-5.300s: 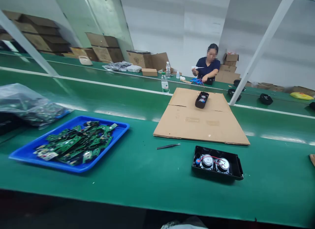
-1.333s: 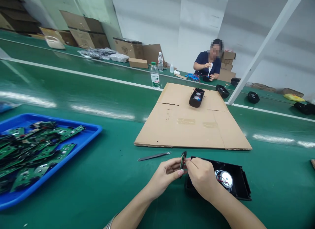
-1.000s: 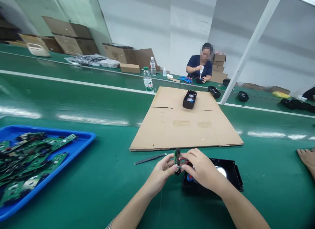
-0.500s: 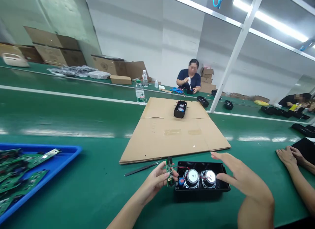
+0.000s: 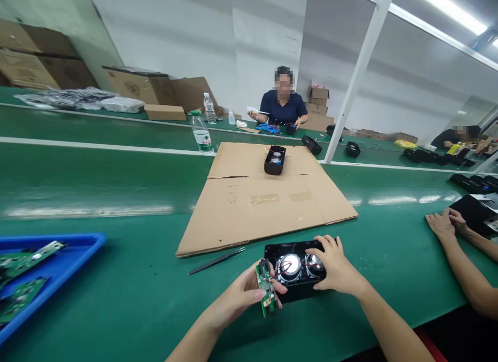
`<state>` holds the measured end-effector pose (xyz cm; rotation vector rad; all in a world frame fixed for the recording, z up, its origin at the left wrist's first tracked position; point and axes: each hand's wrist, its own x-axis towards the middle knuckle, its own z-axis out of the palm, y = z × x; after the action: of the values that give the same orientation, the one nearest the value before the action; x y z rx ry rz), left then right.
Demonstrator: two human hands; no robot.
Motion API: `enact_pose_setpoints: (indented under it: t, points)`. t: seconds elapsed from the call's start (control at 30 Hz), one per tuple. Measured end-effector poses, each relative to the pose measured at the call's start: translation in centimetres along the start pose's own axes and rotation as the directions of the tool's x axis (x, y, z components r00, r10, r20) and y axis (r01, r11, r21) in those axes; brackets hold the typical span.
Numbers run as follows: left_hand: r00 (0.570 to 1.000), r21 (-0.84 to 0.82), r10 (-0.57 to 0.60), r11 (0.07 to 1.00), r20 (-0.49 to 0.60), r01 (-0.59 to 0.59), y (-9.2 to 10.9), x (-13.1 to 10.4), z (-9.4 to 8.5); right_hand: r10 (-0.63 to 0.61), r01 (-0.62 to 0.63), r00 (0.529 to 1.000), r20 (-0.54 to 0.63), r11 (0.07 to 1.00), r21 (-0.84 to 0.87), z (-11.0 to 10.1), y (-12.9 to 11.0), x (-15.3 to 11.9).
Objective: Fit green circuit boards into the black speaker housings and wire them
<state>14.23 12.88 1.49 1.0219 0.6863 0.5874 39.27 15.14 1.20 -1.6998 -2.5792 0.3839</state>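
A black speaker housing (image 5: pixel 295 292) with two round silver speakers lies on the green belt near the front edge. My right hand (image 5: pixel 336 268) grips its right end, fingers over the far rim. At the housing's left end my left hand (image 5: pixel 243 297) pinches a small green circuit board (image 5: pixel 264 289), held upright. Thin red wires run from the board into the housing.
Black tweezers (image 5: pixel 216 260) lie left of the housing. Behind it a flat cardboard sheet (image 5: pixel 252 206) carries another black housing (image 5: pixel 274 161). A blue tray (image 5: pixel 58 268) of circuit boards sits at the left. A co-worker's hands (image 5: pixel 443 224) rest at the right; another person sits across the belts.
My right hand came down from hovering and took hold of the housing's right end. The left hand lowered the board slightly. The view swung right, pushing the tray toward the left edge.
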Motion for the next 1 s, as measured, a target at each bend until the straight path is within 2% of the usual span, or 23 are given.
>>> enact_pose_setpoints:
  t: [0.07, 0.13, 0.23, 0.3, 0.4, 0.47, 0.53, 0.6, 0.7, 0.8, 0.9, 1.0]
  points:
    - [1.000, 0.031, 0.009, 0.999, -0.013, -0.009, 0.1, -0.3, 0.1, 0.003, -0.003, 1.000, -0.021, 0.999, 0.039, 0.3, -1.1, 0.7]
    - [0.995, 0.069, 0.045, 0.997, -0.088, -0.039, 0.2, -0.5, 0.3, 0.033, -0.031, 0.999, -0.024, 0.998, 0.057, 0.6, -2.4, 1.4]
    - [0.970, 0.096, 0.135, 0.988, -0.201, -0.118, 0.0, -0.4, 0.3, 0.041, -0.040, 0.999, -0.016, 0.998, 0.043, 0.5, -4.4, 2.2]
    - [0.943, 0.117, 0.210, 0.976, -0.256, -0.185, -0.3, -0.1, 0.2, 0.000, -0.001, 0.999, 0.034, 0.999, 0.046, -0.2, -5.5, 2.5]
    - [0.874, 0.166, 0.323, 0.945, -0.362, -0.280, -0.9, 0.4, 0.1, -0.151, 0.139, 0.985, 0.079, 0.980, 0.143, -1.9, -6.5, 2.8]
    - [0.826, 0.235, 0.358, 0.931, -0.435, -0.280, -1.1, 0.5, 0.2, -0.243, 0.233, 0.970, 0.013, 0.945, 0.228, -2.8, -6.6, 3.1]
    - [0.774, 0.341, 0.391, 0.909, -0.499, -0.239, -1.2, 0.4, 0.4, -0.275, 0.282, 0.959, -0.066, 0.912, 0.300, -3.3, -6.2, 3.5]
    - [0.731, 0.412, 0.419, 0.888, -0.538, -0.205, -1.2, 0.2, 0.5, -0.256, 0.267, 0.963, -0.078, 0.900, 0.343, -3.5, -5.6, 3.7]
    - [0.702, 0.430, 0.429, 0.882, -0.568, -0.191, -1.4, 0.0, 0.6, -0.216, 0.205, 0.976, -0.010, 0.910, 0.360, -3.6, -4.4, 3.8]
    - [0.695, 0.487, 0.458, 0.856, -0.555, -0.175, -1.6, 0.1, 0.4, -0.212, 0.184, 0.977, 0.039, 0.915, 0.360, -3.9, -3.3, 3.8]
    - [0.671, 0.596, 0.545, 0.781, -0.503, -0.188, -1.8, 0.1, 0.2, -0.182, 0.150, 0.979, 0.094, 0.951, 0.270, -4.3, -2.5, 3.8]
    - [0.625, 0.729, 0.647, 0.662, -0.437, -0.176, -2.0, 0.1, 0.2, -0.180, 0.149, 0.977, 0.111, 0.958, 0.246, -4.6, -2.1, 3.8]
